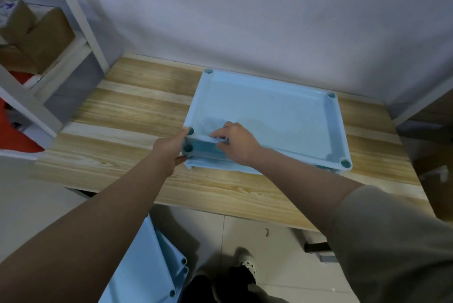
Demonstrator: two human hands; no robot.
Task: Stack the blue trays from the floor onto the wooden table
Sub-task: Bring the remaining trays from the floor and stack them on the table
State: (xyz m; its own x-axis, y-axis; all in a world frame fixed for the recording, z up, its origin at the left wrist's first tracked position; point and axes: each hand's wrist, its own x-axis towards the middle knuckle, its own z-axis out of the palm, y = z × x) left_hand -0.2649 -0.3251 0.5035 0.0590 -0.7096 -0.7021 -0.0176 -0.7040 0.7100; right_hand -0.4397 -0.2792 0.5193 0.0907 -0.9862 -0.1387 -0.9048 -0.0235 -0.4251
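A stack of light blue trays lies on the wooden table, near the wall. The top tray is raised at its near left corner above the ones under it. My left hand presses against that corner from the left side. My right hand is closed over the top tray's near rim, fingers curled inside. More blue trays lean in a stack on the floor at the bottom left, partly hidden by my left arm.
A white shelf frame with cardboard boxes stands left of the table. A grey wall runs behind it. Another cardboard box sits at the right edge. My shoe is on the tiled floor below the table's front edge.
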